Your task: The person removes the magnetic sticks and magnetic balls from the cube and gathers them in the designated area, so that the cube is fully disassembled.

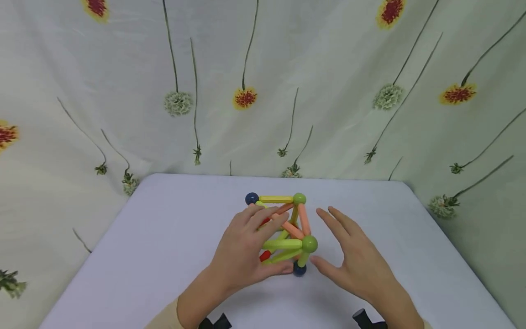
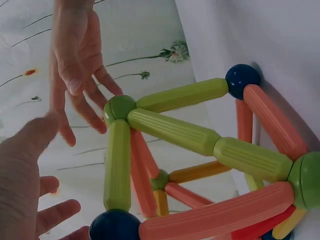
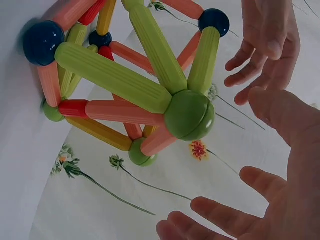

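Note:
A frame built from ball-and-stick magnetic toy pieces stands on the table, with green rods [image 1: 283,244], salmon rods, yellow rods and short red parts. Green balls [image 3: 190,115] and dark blue balls [image 2: 243,81] join the rods at its corners. My left hand [image 1: 246,246] is spread over the frame's left side in the head view, hiding part of it; in the left wrist view its fingers stand apart from the pieces. To the right of the frame, my right hand [image 1: 357,253] hovers with fingers extended and holds nothing. A gap separates it from the nearest green ball.
A white table [image 1: 172,219] lies under the frame. Behind it hangs a pale cloth [image 1: 320,59] printed with flowers. Black pieces [image 1: 370,320] show near both wrists at the bottom of the head view.

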Motion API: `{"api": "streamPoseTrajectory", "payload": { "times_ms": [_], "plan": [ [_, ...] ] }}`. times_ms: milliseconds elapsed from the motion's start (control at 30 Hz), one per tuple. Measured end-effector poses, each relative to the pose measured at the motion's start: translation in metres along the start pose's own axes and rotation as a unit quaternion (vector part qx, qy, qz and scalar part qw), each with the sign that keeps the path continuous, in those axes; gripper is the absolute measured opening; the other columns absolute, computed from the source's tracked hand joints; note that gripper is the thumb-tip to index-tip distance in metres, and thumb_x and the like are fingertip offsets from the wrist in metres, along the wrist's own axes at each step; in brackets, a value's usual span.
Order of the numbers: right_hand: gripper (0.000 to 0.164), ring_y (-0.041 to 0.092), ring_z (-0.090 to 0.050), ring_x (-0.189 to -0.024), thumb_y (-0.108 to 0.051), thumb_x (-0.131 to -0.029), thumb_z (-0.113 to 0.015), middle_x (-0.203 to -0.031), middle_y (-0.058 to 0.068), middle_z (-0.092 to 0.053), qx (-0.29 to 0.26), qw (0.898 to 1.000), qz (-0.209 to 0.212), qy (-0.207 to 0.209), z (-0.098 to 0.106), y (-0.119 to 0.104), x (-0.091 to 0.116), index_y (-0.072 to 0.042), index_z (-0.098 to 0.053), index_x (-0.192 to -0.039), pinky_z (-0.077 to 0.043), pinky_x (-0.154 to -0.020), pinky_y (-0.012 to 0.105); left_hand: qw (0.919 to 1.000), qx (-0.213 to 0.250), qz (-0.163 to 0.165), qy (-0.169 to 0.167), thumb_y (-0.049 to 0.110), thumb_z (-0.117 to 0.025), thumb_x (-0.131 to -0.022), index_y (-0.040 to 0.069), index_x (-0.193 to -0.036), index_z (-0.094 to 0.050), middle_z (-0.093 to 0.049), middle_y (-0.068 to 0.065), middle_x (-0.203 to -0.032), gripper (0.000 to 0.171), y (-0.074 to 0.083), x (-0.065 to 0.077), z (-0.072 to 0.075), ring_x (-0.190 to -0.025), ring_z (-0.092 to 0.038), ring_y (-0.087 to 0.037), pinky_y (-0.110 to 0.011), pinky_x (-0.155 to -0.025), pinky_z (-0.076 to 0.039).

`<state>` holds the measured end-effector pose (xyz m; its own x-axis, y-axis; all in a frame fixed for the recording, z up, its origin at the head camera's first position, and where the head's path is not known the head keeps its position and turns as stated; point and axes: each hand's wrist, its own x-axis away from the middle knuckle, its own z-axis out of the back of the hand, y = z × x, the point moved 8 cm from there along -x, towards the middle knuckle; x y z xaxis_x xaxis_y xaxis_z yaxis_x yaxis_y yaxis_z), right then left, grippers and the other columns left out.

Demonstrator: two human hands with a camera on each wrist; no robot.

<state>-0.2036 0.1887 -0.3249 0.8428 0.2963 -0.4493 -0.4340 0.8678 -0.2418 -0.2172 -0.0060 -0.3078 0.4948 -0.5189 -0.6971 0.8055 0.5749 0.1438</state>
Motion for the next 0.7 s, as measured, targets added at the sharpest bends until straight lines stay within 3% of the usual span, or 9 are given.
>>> {"api": "streamPoseTrajectory", "payload": {
  "times_ms": [167,300,467,700],
  "plan": [
    [0.076,0.016,-0.05,-0.118,-0.044,-0.078,-0.081,-0.136,-0.002,-0.048,-0.055,0.998,-0.013,-0.007,-0.015,0.005,-0.002,-0.028,-0.045,-0.143,-0.053,-0.083,0.041,0.999,0.045,-0.002,0.006,0.043,-0.086,-0.071,0.018,-0.118,-0.068,-0.059,0.002,-0.112,0.056,-0.006,0.002,-0.009,-0.103,-0.052,-0.016,-0.036,-0.086,-0.045],
    [0.062,0.007,-0.05,-0.099,-0.031,-0.077,-0.084,-0.122,-0.007,-0.054,-0.116,0.993,0.004,0.009,-0.023,0.003,-0.006,-0.024,-0.056,-0.132,-0.051,-0.07,0.028,0.9957,0.088,0.026,-0.015,0.033,-0.088,-0.072,0.015,-0.117,-0.071,-0.059,0.004,-0.114,0.052,-0.014,0.008,-0.02,-0.106,-0.054,-0.013,-0.033,-0.086,-0.048],
    [0.046,0.009,-0.049,-0.085,-0.018,-0.08,-0.082,-0.109,-0.01,-0.054,-0.18,0.983,0.041,0.025,-0.03,-0.001,-0.008,-0.025,-0.063,-0.121,-0.048,-0.064,0.026,0.9913,0.119,0.053,-0.019,0.026,-0.088,-0.072,0.013,-0.11,-0.074,-0.062,0.005,-0.107,0.043,-0.022,0.017,-0.03,-0.1,-0.055,-0.012,-0.025,-0.081,-0.05],
    [0.035,0.008,-0.049,-0.081,-0.016,-0.082,-0.08,-0.104,-0.009,-0.05,-0.187,0.979,0.067,0.04,-0.038,-0.002,-0.008,-0.024,-0.066,-0.113,-0.046,-0.067,0.023,0.9898,0.135,0.037,-0.025,0.023,-0.087,-0.074,0.014,-0.101,-0.076,-0.063,0.007,-0.1,0.03,-0.026,0.017,-0.035,-0.094,-0.056,-0.009,-0.022,-0.078,-0.05]
  ]
}}
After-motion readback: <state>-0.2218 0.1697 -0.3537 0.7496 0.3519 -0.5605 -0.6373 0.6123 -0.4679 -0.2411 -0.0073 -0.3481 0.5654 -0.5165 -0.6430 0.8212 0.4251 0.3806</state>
